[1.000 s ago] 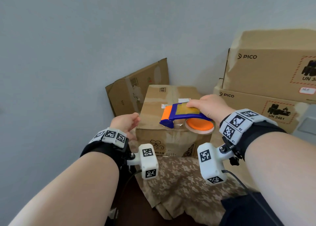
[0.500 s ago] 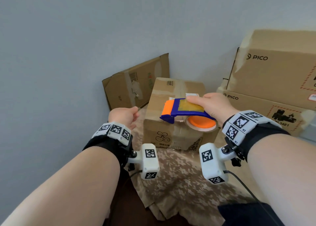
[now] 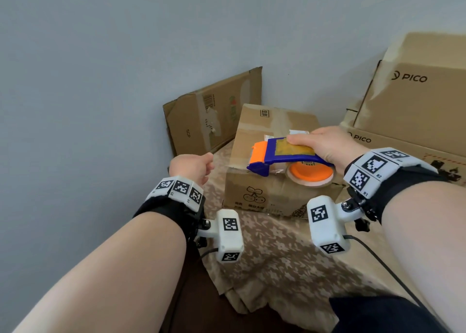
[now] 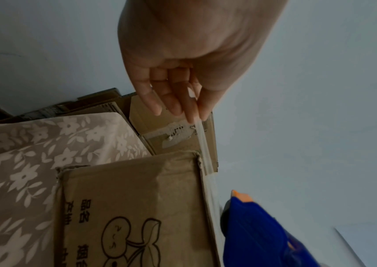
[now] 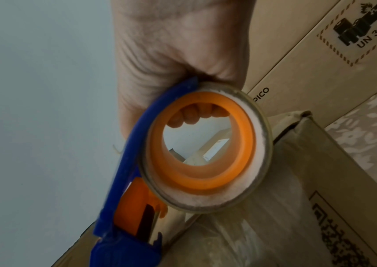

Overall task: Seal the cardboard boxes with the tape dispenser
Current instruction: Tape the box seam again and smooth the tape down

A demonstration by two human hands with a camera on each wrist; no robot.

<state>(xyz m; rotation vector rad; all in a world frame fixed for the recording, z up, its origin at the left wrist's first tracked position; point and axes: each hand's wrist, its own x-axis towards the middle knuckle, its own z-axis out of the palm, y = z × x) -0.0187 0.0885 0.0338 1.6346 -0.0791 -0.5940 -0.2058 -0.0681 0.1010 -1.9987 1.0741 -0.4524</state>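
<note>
A floral cloth covers the surface in a grey-walled corner, PICO boxes stacked right. My left hand pinches the clear tape strip; my right hand grips the tape dispenser above the cardboard box.

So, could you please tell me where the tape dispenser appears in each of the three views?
Head: tape dispenser right of centre, gripped by the right hand above the cherry-printed box.
Left wrist: lower right, blue body.
Right wrist: centre, orange hub.
Shared landmark: the cherry-printed box.

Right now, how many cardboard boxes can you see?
4: the cherry-printed box under the tape dispenser, a flattened box leaning on the wall behind it, two stacked PICO boxes right. Others may be hidden.
</note>
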